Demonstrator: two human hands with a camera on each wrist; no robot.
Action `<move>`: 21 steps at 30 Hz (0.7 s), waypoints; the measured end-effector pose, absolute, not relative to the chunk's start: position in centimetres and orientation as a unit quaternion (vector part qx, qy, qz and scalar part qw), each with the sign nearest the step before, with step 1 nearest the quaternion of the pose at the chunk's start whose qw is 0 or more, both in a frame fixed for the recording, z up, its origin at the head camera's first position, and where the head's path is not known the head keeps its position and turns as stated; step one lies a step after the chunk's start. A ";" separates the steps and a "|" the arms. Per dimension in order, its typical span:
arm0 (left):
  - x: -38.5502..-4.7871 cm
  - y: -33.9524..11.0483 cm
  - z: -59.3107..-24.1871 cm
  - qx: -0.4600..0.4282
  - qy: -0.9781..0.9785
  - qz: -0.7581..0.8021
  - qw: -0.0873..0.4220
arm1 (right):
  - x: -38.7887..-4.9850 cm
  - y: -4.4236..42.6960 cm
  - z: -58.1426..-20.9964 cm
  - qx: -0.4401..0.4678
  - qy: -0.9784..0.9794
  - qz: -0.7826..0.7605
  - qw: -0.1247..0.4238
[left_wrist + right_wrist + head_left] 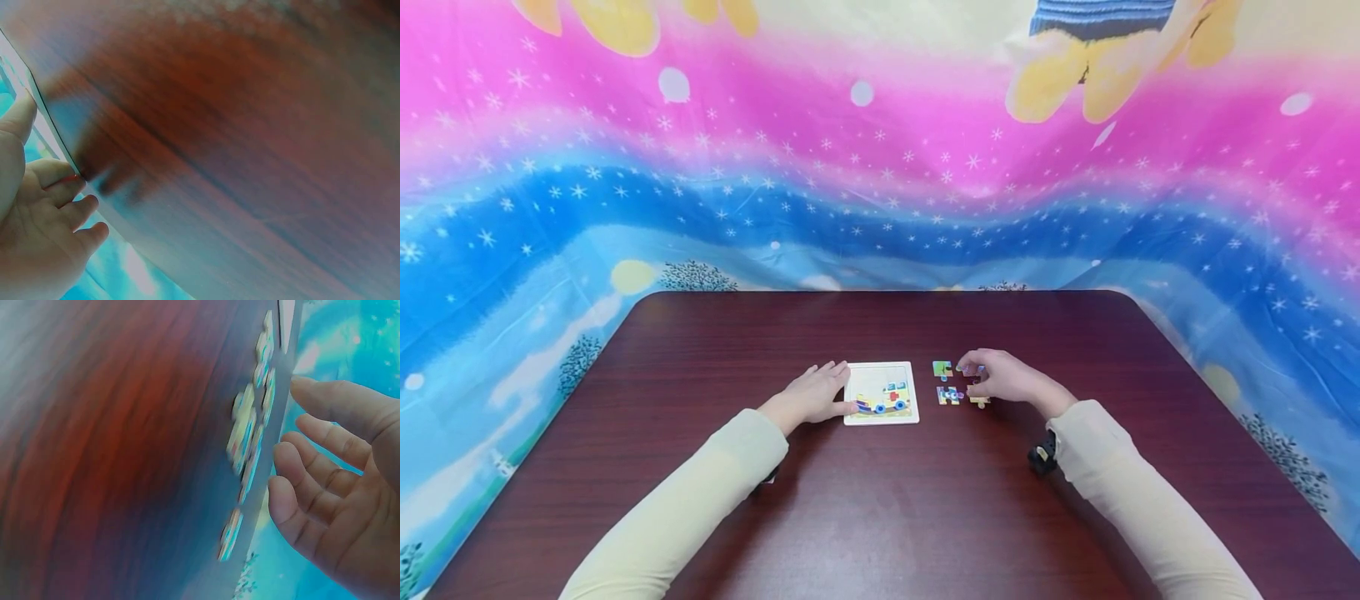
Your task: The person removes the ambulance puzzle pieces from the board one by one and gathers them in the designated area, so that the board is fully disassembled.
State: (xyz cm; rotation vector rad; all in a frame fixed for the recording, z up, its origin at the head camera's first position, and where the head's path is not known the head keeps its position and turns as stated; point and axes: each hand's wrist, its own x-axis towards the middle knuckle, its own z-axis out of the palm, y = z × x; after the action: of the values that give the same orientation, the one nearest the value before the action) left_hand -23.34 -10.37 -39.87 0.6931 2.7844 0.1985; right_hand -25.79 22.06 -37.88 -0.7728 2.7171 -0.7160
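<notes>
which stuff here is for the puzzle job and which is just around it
Seems part of the job:
- white-rimmed jigsaw tray with a vehicle picture
- loose jigsaw pieces right of the tray

Just around it:
- reddish-brown table, only the work surface
- snowflake-print backdrop cloth
- black wrist device

The left sleeve (pixel 677 508) and right sleeve (pixel 1150 508) are long, pale cream and plain, softly creased, each ending in a looser cuff. A small, blocky black device (pixel 1042 457) with a lighter patch sits by the right cuff; a dark device (pixel 766 482), mostly hidden, shows under the left. The left hand (pixel 811 395) and right hand (pixel 1009 377) are bare.
</notes>
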 end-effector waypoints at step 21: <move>-23.4 -10.4 -40.0 0.242 0.959 0.064 0.130 | -25.9 15.5 -38.2 -0.301 0.919 -0.229 0.113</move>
State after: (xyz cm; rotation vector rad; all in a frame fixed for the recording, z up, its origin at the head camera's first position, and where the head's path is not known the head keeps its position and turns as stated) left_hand -23.38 -10.43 -39.97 0.7040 2.7866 0.1848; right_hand -25.93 15.49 -38.20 -0.8819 2.6953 -0.6725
